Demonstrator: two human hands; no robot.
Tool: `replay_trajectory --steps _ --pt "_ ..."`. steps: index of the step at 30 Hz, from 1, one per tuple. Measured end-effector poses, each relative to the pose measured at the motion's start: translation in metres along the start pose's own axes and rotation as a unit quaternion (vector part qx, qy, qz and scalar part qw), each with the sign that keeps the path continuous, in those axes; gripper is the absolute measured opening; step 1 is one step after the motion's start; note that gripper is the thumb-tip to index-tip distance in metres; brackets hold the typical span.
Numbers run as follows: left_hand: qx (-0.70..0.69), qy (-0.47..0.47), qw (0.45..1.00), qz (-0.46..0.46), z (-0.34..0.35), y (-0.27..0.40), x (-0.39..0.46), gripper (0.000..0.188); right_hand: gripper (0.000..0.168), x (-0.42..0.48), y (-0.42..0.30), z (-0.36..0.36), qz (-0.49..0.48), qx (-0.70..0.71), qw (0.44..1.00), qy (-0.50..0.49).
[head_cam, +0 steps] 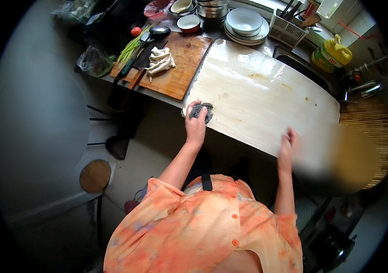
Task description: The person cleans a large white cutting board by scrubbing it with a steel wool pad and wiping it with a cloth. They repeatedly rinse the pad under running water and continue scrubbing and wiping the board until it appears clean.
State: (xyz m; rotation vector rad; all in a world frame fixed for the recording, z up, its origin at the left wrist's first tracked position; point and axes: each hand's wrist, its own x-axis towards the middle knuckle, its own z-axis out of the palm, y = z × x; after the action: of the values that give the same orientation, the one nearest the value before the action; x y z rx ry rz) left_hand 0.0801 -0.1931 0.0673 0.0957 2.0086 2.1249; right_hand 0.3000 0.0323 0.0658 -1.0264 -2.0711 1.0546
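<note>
My left hand grips a dark grey scouring pad at the near left corner of a large pale board. The board lies on the counter and has a wet shine, with yellow-brown smears and a few small brown spots on it. Near the board's front edge, towards the right, my right hand is blurred; its fingers look curled, and whether it holds anything cannot be seen. To the left of the pale board is a wooden cutting board bearing a crumpled cream cloth and a cleaver with a wooden handle.
Stacked plates, a red bowl and a white utensil basket stand along the back. A yellow jug is beside the sink. Green stalks and a tomato lie left. A round wooden stool stands lower left.
</note>
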Motion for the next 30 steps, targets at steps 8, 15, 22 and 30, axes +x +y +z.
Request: replay_trajectory --steps 8,15,22,30 --pt "0.054 0.048 0.997 -0.03 -0.135 0.04 0.009 0.028 0.06 0.059 -0.197 0.334 -0.206 0.09 0.963 -0.15" --pt "-0.041 0.106 0.988 -0.104 -0.214 0.039 0.025 0.029 0.047 0.067 -0.23 0.483 -0.203 -0.113 0.961 -0.152" --pt "-0.056 0.066 0.99 -0.107 -0.23 0.02 0.057 0.029 0.026 0.055 -0.237 0.398 -0.203 0.084 0.975 -0.033" --pt "-0.049 -0.048 0.994 -0.088 -0.19 0.019 0.098 0.025 0.061 0.002 -0.166 0.243 0.021 -0.198 0.97 -0.141"
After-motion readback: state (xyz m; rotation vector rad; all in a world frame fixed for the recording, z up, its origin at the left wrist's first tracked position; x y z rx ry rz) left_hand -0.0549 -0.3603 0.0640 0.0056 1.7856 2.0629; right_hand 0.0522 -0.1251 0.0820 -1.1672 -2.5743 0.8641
